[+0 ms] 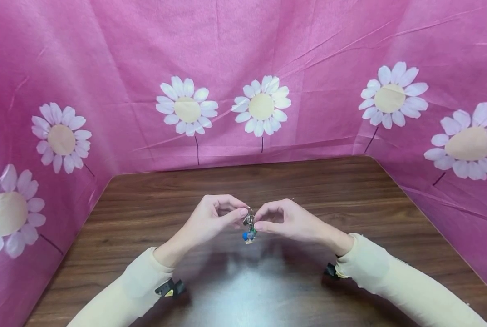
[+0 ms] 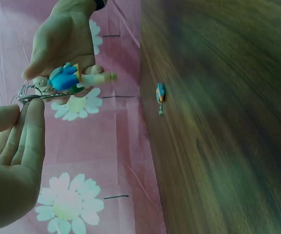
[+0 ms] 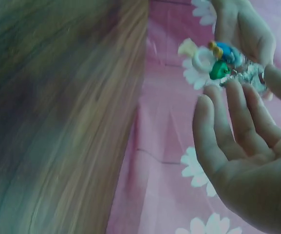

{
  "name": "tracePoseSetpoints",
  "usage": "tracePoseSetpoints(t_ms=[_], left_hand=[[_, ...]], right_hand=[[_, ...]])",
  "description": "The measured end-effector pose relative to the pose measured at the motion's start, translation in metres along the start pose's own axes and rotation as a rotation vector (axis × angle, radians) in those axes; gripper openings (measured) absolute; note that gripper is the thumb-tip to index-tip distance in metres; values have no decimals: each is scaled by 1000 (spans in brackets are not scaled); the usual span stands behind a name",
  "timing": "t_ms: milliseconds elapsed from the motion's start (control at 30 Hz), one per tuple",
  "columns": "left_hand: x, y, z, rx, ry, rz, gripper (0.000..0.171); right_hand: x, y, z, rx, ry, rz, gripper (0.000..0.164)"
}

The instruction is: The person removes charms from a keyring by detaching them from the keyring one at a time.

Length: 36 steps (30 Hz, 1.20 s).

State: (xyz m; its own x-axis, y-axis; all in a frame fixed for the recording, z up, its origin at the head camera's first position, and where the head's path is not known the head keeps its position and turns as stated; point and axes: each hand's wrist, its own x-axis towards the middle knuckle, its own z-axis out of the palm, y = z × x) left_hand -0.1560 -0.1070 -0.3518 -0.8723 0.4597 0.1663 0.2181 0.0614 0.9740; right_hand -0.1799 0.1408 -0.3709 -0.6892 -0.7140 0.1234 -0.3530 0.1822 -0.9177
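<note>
Above the table, between both hands, hangs a keychain (image 1: 249, 236) with a metal ring (image 1: 249, 220) and small charms. A blue figure (image 2: 65, 78) and a green charm (image 3: 219, 70) show among them, beside a pale ring-shaped piece (image 3: 203, 59). My left hand (image 1: 216, 218) pinches the metal ring between thumb and fingertips. From the other side, my right hand (image 1: 288, 220) pinches the ring and chain part with thumb and index finger. The exact hold on the small links is hidden by the fingertips.
A small blue-and-orange charm (image 2: 160, 92) with a short chain lies on the brown wooden table (image 1: 153, 190), seen in the left wrist view. Pink cloth (image 1: 227, 45) printed with white daisies stands round the back and sides.
</note>
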Motion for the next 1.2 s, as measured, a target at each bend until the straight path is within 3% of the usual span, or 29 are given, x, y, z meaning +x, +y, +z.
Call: tracePoseSetpoints(t_ms=[400,667,800,1200], left_hand=[[-2,2,12,1,69,28,14],[-2,1,13,59,71,48,13],[-2,-1,11,118,70,93,12],[-3,-4,6,263,71,146,10]], right_hand=[[-6,-6,10,-9,146,-154,5],[-7,-5,3,38,115,-157,5],[-7,-8,0,59,114,-156,5],[-6,-14,-2,73,146,-86,6]])
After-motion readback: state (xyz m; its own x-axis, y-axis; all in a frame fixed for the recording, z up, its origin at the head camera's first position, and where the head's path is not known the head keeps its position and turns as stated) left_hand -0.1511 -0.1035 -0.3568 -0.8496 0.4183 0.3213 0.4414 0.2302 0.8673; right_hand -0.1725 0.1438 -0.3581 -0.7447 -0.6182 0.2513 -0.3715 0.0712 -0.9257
